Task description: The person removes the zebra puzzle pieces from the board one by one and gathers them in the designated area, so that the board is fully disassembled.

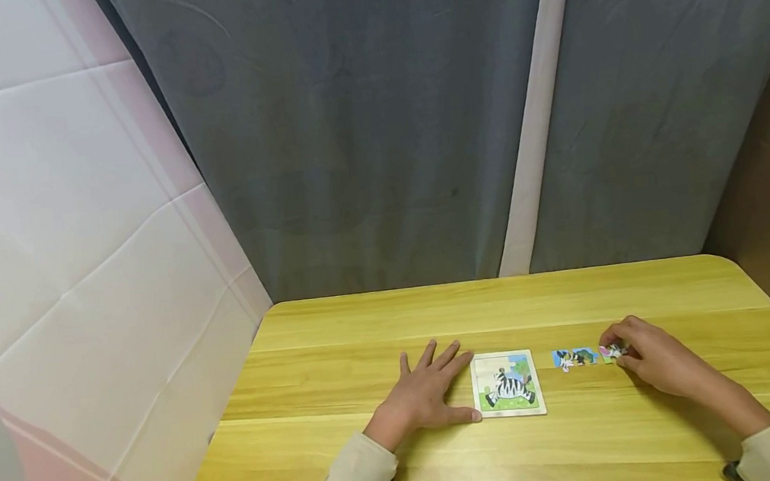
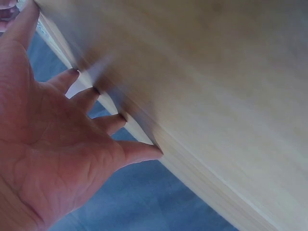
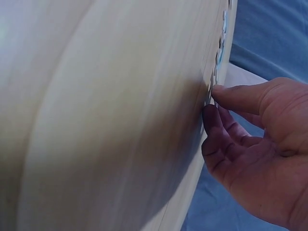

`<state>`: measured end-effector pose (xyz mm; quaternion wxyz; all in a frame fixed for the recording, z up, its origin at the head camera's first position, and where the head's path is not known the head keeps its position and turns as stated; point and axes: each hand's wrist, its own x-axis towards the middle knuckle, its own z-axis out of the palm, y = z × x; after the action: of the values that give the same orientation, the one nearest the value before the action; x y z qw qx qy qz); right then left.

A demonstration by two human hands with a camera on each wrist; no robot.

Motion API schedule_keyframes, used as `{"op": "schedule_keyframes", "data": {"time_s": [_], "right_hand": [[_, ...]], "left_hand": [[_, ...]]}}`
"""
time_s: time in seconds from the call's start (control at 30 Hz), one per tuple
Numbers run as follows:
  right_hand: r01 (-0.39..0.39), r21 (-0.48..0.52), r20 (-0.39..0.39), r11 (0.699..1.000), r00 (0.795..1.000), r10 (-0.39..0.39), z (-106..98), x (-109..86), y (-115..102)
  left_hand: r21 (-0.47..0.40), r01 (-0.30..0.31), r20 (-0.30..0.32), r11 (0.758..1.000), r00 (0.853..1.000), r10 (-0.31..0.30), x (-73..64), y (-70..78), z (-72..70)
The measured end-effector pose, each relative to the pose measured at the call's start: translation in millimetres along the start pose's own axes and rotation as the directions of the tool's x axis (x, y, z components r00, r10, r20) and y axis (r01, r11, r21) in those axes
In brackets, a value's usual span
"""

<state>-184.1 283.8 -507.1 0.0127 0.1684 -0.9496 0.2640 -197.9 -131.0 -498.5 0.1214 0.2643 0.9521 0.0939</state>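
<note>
A square wooden jigsaw puzzle board (image 1: 510,410) with a zebra picture lies on the table, bare wood showing in its upper left part. My left hand (image 1: 426,393) rests beside it with fingers spread; the thumb and index fingertips touch its left edge. In the left wrist view the left hand (image 2: 62,125) has its fingertips on the tabletop. To the board's right, my right hand (image 1: 659,358) pinches a puzzle piece (image 1: 612,351) at table level between thumb and fingers. In the right wrist view the right hand (image 3: 260,144) mostly hides that piece.
Two more puzzle pieces, one with black and white (image 1: 563,361) and one with a dark and green print (image 1: 584,357), lie side by side between the board and my right hand. The wooden table (image 1: 364,319) ends at a grey curtain (image 1: 364,158); white cloth (image 1: 81,221) hangs at left.
</note>
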Motion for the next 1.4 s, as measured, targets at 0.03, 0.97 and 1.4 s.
{"op": "schedule_keyframes", "data": {"time_s": [0.03,0.97,1.4], "right_hand": [[-0.001,0.003,0.002,1.0,1.0,0.001,0,0.0,0],[0.038,-0.017,0.013,0.999,0.999,-0.038,2,-0.3,-3],[0.079,0.019,0.045,0.997,0.996,-0.08,3,-1.2,-31]], "left_hand": [[-0.003,0.0,0.002,1.0,1.0,0.0,-0.3,0.0,-0.1],[0.013,-0.005,-0.004,1.0,1.0,0.005,0.0,-0.7,0.7],[0.021,-0.002,-0.002,1.0,1.0,0.002,1.0,-0.8,1.7]]}}
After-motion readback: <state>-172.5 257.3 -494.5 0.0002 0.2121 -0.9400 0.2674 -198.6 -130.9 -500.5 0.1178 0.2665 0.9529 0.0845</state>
